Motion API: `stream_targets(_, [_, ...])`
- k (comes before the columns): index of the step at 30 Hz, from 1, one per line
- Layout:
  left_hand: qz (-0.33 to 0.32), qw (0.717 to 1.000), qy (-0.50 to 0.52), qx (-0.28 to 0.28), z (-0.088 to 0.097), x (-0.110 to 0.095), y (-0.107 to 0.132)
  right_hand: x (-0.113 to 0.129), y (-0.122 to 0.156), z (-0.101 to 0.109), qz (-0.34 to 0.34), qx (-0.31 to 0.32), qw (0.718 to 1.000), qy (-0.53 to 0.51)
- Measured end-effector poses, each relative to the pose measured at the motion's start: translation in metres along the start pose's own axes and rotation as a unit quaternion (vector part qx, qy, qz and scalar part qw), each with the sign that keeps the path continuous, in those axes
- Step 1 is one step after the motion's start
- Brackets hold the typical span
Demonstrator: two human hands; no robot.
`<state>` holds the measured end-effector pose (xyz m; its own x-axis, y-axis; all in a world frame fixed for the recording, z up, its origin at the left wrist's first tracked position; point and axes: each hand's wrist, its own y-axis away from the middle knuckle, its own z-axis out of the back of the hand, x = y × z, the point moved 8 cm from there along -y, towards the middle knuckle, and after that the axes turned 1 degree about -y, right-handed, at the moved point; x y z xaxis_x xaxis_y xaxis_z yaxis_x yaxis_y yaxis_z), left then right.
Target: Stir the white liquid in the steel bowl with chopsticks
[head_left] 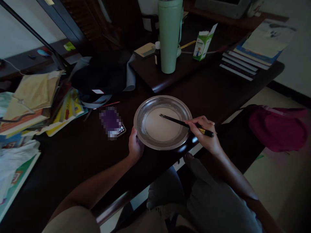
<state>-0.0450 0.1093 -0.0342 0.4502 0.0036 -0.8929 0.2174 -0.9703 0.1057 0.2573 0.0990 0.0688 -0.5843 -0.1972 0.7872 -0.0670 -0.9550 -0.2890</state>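
A round metal bowl (145, 108) holding a pale white liquid sits near the front edge of a dark wooden desk (73, 152). My left hand (135, 145) grips the bowl's near-left rim, fingers closed on it. My right hand (205, 136) is closed on a pair of dark chopsticks (179, 122) with yellow bands; their tips rest in the white liquid at the bowl's middle.
A phone (113, 124) lies left of the bowl. Behind stand a tall green flask (169, 35), a small dark bottle (157, 55) and a green-white carton (202, 43). Books (252, 55) are stacked at the far right, papers and books (34, 103) at the left. A magenta bag (277, 129) lies off the desk's right.
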Motion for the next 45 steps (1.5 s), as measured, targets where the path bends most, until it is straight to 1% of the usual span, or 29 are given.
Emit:
stream_targets(5, [0.004,1.0,-0.004,-0.005,0.003,0.001,-0.001,0.0,0.007,0.024,-0.014,-0.02,1.0,-0.001])
stream_targets(8, [0.005,1.0,-0.006,-0.005,0.005,0.003,-0.002,0.003,0.011,0.033,-0.019,0.01,1.0,-0.002])
stream_targets(10, [0.005,1.0,-0.007,-0.01,0.005,0.003,-0.003,0.005,0.013,0.034,-0.025,0.041,0.999,-0.016])
stream_targets(14, [0.007,1.0,-0.008,-0.017,0.004,0.002,-0.003,0.011,0.013,0.024,-0.027,0.091,0.994,-0.048])
stream_targets(17, [0.011,1.0,-0.006,-0.017,0.001,-0.001,-0.002,0.014,0.011,0.01,-0.014,0.105,0.993,-0.055])
stream_targets(22, [0.01,1.0,-0.001,-0.013,-0.002,-0.003,0.001,0.01,0.005,-0.008,-0.009,0.068,0.997,-0.017])
stream_targets(26, [0.013,1.0,0.01,-0.014,-0.001,-0.001,0.002,0.006,0.001,-0.012,-0.006,0.037,0.999,-0.026])
stream_targets(28, [0.013,1.0,0.006,-0.01,0.0,0.0,0.002,0.004,0.0,-0.008,-0.006,0.017,0.999,-0.031])
stream_targets(32, [0.004,1.0,-0.001,-0.005,0.001,0.0,0.0,0.001,0.0,0.007,-0.009,-0.014,1.0,-0.018])
stream_targets(36, [0.007,1.0,0.003,-0.002,0.003,0.003,-0.002,-0.002,0.006,0.024,-0.013,-0.02,1.0,0.012])
stream_targets(38, [0.009,1.0,0.003,0.001,0.003,0.004,-0.003,-0.001,0.009,0.032,-0.016,-0.009,1.0,0.019])
stream_targets(41, [0.007,1.0,-0.001,0.003,0.003,0.004,-0.003,0.002,0.013,0.037,-0.025,0.029,0.999,0.004])
stream_targets(43, [0.007,1.0,-0.001,0.0,0.002,0.004,-0.004,0.005,0.014,0.036,-0.029,0.058,0.998,-0.015])
stream_targets(45, [0.004,1.0,-0.001,-0.005,0.002,0.003,-0.004,0.009,0.015,0.03,-0.027,0.082,0.996,-0.034])
